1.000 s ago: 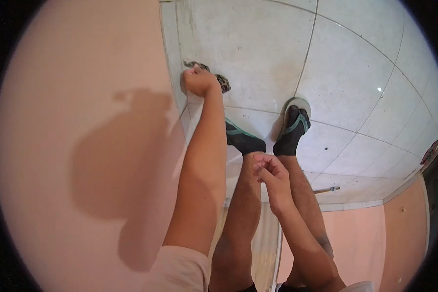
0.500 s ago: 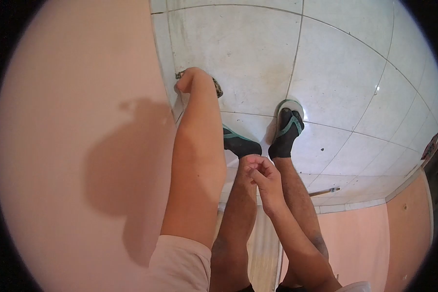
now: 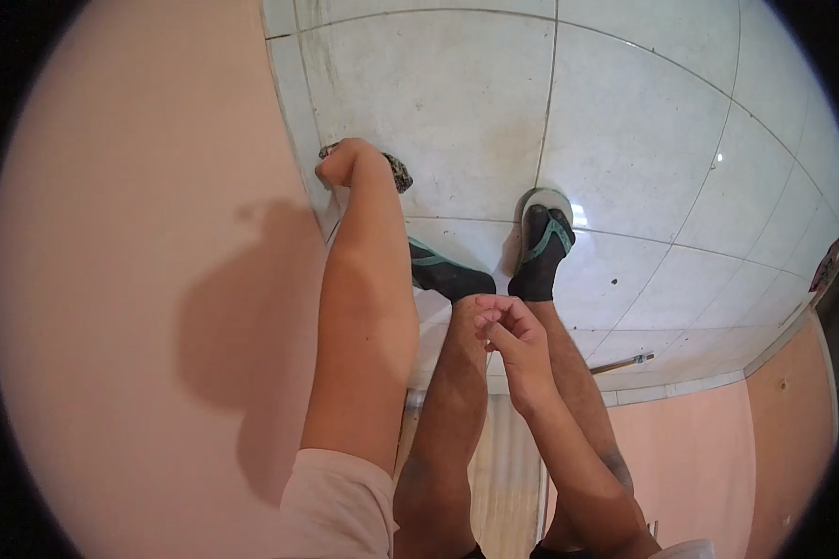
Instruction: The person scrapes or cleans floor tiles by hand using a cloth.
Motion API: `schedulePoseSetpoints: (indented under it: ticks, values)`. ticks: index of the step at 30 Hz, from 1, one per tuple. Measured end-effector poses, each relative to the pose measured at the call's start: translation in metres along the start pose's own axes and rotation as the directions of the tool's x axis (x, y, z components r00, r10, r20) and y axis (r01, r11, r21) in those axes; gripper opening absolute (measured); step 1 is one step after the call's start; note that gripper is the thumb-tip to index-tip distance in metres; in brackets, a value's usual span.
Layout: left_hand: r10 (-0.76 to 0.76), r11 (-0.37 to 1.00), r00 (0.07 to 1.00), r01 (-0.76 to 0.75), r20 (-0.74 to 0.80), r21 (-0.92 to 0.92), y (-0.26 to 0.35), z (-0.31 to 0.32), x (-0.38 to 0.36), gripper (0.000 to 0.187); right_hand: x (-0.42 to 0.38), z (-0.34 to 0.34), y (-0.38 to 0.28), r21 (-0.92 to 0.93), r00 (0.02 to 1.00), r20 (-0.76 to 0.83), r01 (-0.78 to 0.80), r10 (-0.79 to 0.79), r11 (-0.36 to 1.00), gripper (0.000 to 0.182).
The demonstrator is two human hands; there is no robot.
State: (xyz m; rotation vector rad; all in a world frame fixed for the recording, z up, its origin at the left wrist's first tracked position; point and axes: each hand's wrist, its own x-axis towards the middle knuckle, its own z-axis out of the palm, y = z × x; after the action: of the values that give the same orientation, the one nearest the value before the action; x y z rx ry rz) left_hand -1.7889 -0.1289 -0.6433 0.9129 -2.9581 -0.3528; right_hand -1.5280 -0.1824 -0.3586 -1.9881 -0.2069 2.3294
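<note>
Nearest the camera, right hand [image 3: 505,328] hangs in front of the knees, fingers loosely curled, thumb and forefinger tips close together; whether anything is pinched between them cannot be told. It touches no object. Beyond it, both legs stand on the white tiled floor [image 3: 643,130], feet in dark socks and green-strapped sandals [image 3: 543,238]. Left arm runs straight down along the pink wall [image 3: 140,233], where the person's shadow falls. Left hand [image 3: 345,166] is down at the foot of the wall, closed into a fist, grip pressed tight on a rag [image 3: 397,171]. Rag: mottled, dark speckled pattern, grey-brown, crumpled; only a small part shows, sticking out past the wrist on the floor side, with a thin edge visible above the knuckles. Location: at the junction of wall and floor, on the narrow strip of tile skirting, near the left sandal. Long axis: the visible bunch lies roughly across the fist, running from the wall side out toward the open floor; exact shape is hidden by the hand.
</note>
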Motion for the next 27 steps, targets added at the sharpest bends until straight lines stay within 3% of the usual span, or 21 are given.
schedulePoseSetpoints:
  ticks: [2, 3, 4, 5, 8, 9, 10, 11, 12, 14, 15, 18, 19, 20, 23, 26, 27]
  values:
    - [-0.133, 0.991, 0.987, 0.134, 0.093, -0.003, -0.011, 0.015, 0.017, 0.017, -0.002, 0.001, 0.002, -0.023, 1.000, 0.007, 0.018, -0.018, 1.000, 0.025]
    - [-0.131, 0.991, 0.987, 0.132, 0.092, -0.003, -0.021, 0.011, 0.018, 0.017, -0.002, 0.001, 0.006, -0.020, 1.000, 0.008, 0.018, -0.017, 1.000, 0.025]
    - [0.236, 0.971, 0.969, -0.232, 0.073, -0.056, -0.034, 0.004, 0.018, 0.018, -0.002, 0.001, 0.010, 0.005, 1.000, 0.014, 0.016, -0.016, 1.000, 0.024]
    - [0.569, 0.820, 0.821, -0.564, 0.038, -0.096, -0.043, 0.001, 0.020, 0.020, -0.001, 0.002, 0.013, 0.029, 1.000, 0.018, 0.013, -0.013, 1.000, 0.024]
    - [0.639, 0.762, 0.768, -0.625, 0.041, -0.171, -0.056, 0.008, 0.034, 0.022, -0.003, 0.007, 0.016, 0.008, 1.000, -0.003, -0.030, 0.030, 1.000, 0.024]
    - [0.635, 0.767, 0.771, -0.620, 0.051, -0.165, -0.052, 0.010, 0.028, 0.022, -0.002, 0.006, 0.016, 0.005, 0.999, -0.013, -0.038, 0.038, 0.999, 0.024]
    - [0.424, 0.893, 0.905, -0.411, 0.040, -0.181, -0.043, 0.015, 0.024, 0.022, -0.002, 0.008, 0.017, 0.003, 1.000, -0.004, -0.022, 0.022, 1.000, 0.025]
    - [0.186, 0.962, 0.982, -0.177, 0.028, -0.208, -0.030, 0.013, 0.019, 0.023, -0.001, 0.010, 0.017, -0.002, 1.000, 0.010, 0.001, -0.001, 1.000, 0.025]
    - [0.179, 0.962, 0.983, -0.169, 0.028, -0.215, -0.016, 0.009, 0.013, 0.023, 0.000, 0.011, 0.017, -0.010, 1.000, 0.011, 0.007, -0.007, 1.000, 0.025]
    - [-0.168, 0.982, 0.983, 0.174, 0.075, -0.076, 0.004, 0.003, 0.003, 0.024, 0.002, 0.012, 0.017, -0.002, 1.000, 0.027, 0.012, -0.012, 1.000, 0.025]
    - [-0.178, 0.980, 0.981, 0.184, 0.078, -0.079, 0.002, 0.003, 0.000, 0.024, 0.003, 0.011, 0.015, -0.013, 1.000, 0.026, 0.016, -0.015, 1.000, 0.025]
    - [-0.053, 0.975, 0.998, 0.056, 0.021, -0.217, -0.015, 0.003, 0.006, 0.026, 0.004, 0.014, 0.014, -0.080, 1.000, 0.016, 0.026, -0.025, 0.996, 0.025]
    - [0.247, 0.947, 0.969, -0.240, 0.007, -0.214, -0.032, 0.005, 0.016, 0.024, 0.004, 0.015, 0.016, -0.065, 1.000, 0.013, 0.012, -0.011, 0.998, 0.025]
    - [0.524, 0.833, 0.851, -0.513, -0.002, -0.207, -0.038, -0.002, 0.018, 0.023, 0.004, 0.015, 0.017, -0.051, 1.000, 0.007, -0.003, 0.003, 0.999, 0.025]
    - [0.599, 0.773, 0.787, -0.521, 0.145, -0.363, -0.043, -0.013, 0.024, 0.023, 0.005, 0.016, 0.020, -0.092, 1.000, 0.021, 0.008, -0.006, 0.996, 0.024]
    - [0.579, 0.806, 0.813, -0.559, 0.061, -0.195, -0.041, -0.007, 0.024, 0.024, 0.006, 0.019, 0.016, -0.139, 0.998, -0.020, -0.069, 0.067, 0.988, 0.024]
    - [0.471, 0.871, 0.879, -0.451, 0.075, -0.195, -0.035, -0.006, 0.020, 0.024, 0.007, 0.021, 0.012, -0.142, 0.996, -0.038, -0.083, 0.078, 0.986, 0.024]
